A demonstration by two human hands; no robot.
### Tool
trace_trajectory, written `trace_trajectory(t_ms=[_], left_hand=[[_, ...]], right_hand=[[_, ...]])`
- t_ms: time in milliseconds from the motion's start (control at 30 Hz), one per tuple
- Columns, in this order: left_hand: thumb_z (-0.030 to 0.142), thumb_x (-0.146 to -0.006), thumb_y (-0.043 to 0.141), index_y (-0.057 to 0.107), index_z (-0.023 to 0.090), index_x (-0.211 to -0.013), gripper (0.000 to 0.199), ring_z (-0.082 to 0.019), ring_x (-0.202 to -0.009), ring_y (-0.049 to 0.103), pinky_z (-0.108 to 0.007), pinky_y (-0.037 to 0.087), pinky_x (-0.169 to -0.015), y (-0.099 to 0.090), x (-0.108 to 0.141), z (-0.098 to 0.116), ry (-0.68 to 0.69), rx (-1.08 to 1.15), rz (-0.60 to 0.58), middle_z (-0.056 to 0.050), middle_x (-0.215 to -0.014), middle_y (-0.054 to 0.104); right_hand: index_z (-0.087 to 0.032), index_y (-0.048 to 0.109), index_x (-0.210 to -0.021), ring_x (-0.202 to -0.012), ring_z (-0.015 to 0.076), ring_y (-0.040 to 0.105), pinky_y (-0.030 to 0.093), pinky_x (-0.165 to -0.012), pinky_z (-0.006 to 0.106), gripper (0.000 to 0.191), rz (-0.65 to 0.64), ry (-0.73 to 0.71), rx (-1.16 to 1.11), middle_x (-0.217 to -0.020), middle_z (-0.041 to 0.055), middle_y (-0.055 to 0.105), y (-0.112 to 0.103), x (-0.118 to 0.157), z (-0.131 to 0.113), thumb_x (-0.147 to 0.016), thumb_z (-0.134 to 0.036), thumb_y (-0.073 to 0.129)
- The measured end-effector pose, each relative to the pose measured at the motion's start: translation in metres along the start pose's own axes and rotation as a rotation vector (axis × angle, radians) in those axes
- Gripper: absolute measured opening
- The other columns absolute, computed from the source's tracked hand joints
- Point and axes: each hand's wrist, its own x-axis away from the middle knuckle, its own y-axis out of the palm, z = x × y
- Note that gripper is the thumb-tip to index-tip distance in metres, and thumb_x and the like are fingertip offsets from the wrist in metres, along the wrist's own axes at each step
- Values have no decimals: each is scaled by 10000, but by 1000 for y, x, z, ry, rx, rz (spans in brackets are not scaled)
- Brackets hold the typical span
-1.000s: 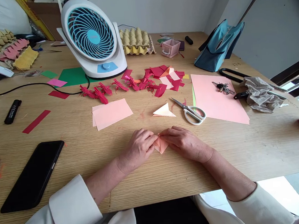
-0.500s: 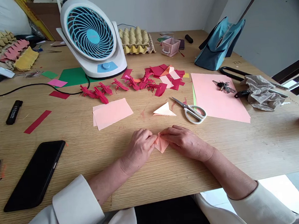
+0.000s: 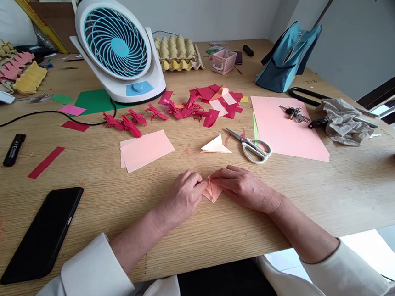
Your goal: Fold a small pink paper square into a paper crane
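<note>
A small piece of folded pink paper [image 3: 212, 194] lies between my hands near the table's front, its point toward me. My left hand [image 3: 182, 193] is closed on its left side, thumb and fingers pressing the paper. On the other side my right hand [image 3: 244, 186] pinches the paper's upper right part. The fingers hide its upper edges. Just beyond the hands rests another folded pale pink piece [image 3: 217, 145], with white-handled scissors [image 3: 256, 150] to its right. Two pink rectangular sheets [image 3: 147, 150] lie overlapped at the left.
Several crumpled red paper shapes [image 3: 131, 125] spread in front of a white fan [image 3: 119, 46]. Large pink sheets [image 3: 289, 135] with keys [image 3: 294, 113] lie at the right. A black phone [image 3: 42, 235], a marker [image 3: 14, 149] and a red strip [image 3: 46, 162] are at the left.
The flap by my left thumb lies flatter against the folded pink paper, and my left hand stays on it. My right hand holds the same place. The view has shifted slightly.
</note>
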Motion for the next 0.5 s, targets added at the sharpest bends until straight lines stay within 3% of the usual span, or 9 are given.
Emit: trace_trajectory(t_ms=[133,267,500], left_hand=[[88,-937,440,600,158,-1219,332,-207,-881,529,-364,496,-821,-4,0,1,41,-77,-47,-74,-931,591],[66,-936,452,555,143,-1279,366,-222,-990,547,-374,499,-888,-9,1,0,107,-104,-100,-92,-1113,625],[54,-966,405,588,131,-1204,310,-230,-1119,559,-388,492,-970,-9,3,-3,153,19,-76,-98,-1258,630]], right_hand=[[-198,664,-1190,-975,233,627,569,-833,403,286,6,-6,-7,-1141,117,683,0,0,1,-960,-125,510],[-205,649,-1229,-983,234,634,571,-841,411,316,6,-12,-13,-1157,116,682,-1,0,1,-960,-120,507],[-191,648,-1211,-1016,235,630,564,-872,410,291,-16,-2,-19,-1197,112,672,-2,0,0,-973,-125,494]])
